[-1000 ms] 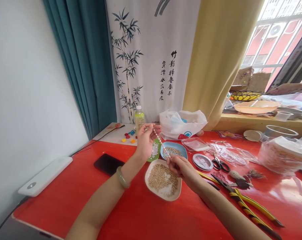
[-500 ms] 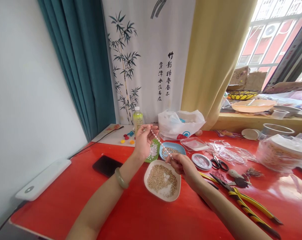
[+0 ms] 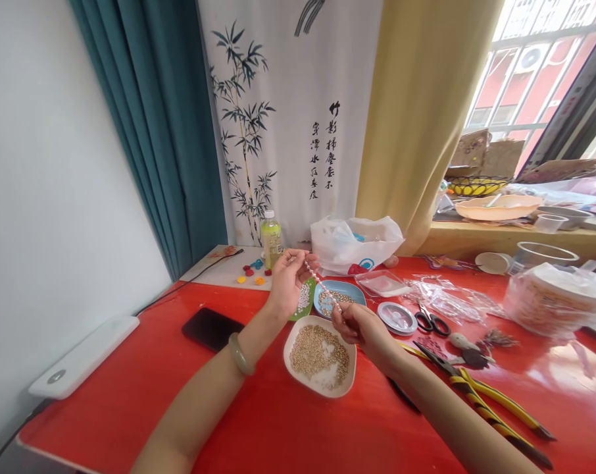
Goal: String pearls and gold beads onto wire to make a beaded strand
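Observation:
A strand of small pale beads (image 3: 320, 283) stretches slantwise between my two hands, above the dishes. My left hand (image 3: 291, 278) pinches its upper end between thumb and forefinger. My right hand (image 3: 360, 327) is closed on the lower end, fingers curled. Below them a white bowl (image 3: 298, 386) holds many gold beads (image 3: 314, 349). Behind the strand stand a blue dish (image 3: 360, 294) with gold beads and a green dish (image 3: 298, 316) with white beads, the latter partly hidden by my left hand.
Pliers (image 3: 480, 395) with yellow-black handles, scissors (image 3: 432, 321) and a spool (image 3: 397, 318) lie to the right. A black phone (image 3: 212, 328) lies left. Behind are a drink bottle (image 3: 271, 240) and a white plastic bag (image 3: 352, 243). A white power strip (image 3: 85, 355) lies at the left edge.
My left hand has shifted slightly right and down, and my right hand slightly right. The bead strand stays held between them.

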A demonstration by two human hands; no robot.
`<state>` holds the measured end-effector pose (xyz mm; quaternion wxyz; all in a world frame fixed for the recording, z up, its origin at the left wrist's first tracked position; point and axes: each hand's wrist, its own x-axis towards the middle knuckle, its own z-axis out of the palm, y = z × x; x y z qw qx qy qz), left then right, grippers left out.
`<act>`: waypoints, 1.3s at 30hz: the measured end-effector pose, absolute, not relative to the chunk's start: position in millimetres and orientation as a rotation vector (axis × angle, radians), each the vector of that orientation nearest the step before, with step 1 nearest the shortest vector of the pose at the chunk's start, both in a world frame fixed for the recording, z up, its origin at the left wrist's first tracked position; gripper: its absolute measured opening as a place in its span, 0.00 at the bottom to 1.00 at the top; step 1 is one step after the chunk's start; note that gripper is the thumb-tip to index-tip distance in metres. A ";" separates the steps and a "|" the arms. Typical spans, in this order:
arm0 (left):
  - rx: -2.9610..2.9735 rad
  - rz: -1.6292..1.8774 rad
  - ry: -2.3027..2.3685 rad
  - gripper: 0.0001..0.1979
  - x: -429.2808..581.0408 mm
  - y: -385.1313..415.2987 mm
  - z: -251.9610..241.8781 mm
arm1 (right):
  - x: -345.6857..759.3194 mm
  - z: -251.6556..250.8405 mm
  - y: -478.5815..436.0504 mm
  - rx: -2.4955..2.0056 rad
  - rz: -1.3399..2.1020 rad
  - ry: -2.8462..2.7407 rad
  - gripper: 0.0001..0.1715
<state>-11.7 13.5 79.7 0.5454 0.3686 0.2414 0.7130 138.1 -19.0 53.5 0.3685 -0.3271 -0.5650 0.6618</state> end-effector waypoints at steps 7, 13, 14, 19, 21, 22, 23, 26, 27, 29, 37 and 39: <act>0.874 1.696 0.582 0.05 -13.0 15.2 78.2 | 140.7 50.7 -20.8 -0.864 1.620 -1.448 0.12; 0.853 1.668 0.590 0.05 -9.8 11.9 80.5 | 139.9 51.2 -19.4 -0.790 1.615 -1.497 0.11; 0.847 1.661 0.594 0.05 -9.1 11.4 80.7 | 139.9 51.3 -19.0 -0.784 1.620 -1.500 0.10; 0.844 1.642 0.594 0.04 -7.6 11.2 80.8 | 141.0 49.4 -17.3 -0.791 1.639 -1.493 0.10; 0.844 1.638 0.599 0.04 -7.9 11.6 80.4 | 141.6 48.4 -17.5 -0.804 1.623 -1.492 0.12; 0.845 1.634 0.604 0.04 -7.9 11.7 80.2 | 141.8 48.2 -17.9 -0.807 1.609 -1.494 0.13; 0.848 1.629 0.608 0.04 -8.0 11.7 80.0 | 141.9 48.4 -18.4 -0.807 1.597 -1.498 0.14; 0.867 1.608 0.620 0.04 -7.5 10.9 79.5 | 141.6 50.7 -20.2 -0.786 1.591 -1.522 0.13; 0.875 1.601 0.623 0.04 -7.2 10.5 79.5 | 141.4 51.8 -20.6 -0.775 1.595 -1.529 0.13; 0.886 1.594 0.636 0.05 -6.6 9.8 79.7 | 141.0 53.4 -20.5 -0.762 1.597 -1.536 0.11; 0.914 1.590 0.654 0.07 -7.0 11.3 77.3 | 142.6 49.6 -18.1 -0.812 1.539 -1.524 0.12; 0.923 1.583 0.643 0.08 -7.0 11.8 76.2 | 142.7 50.2 -19.0 -0.823 1.509 -1.528 0.15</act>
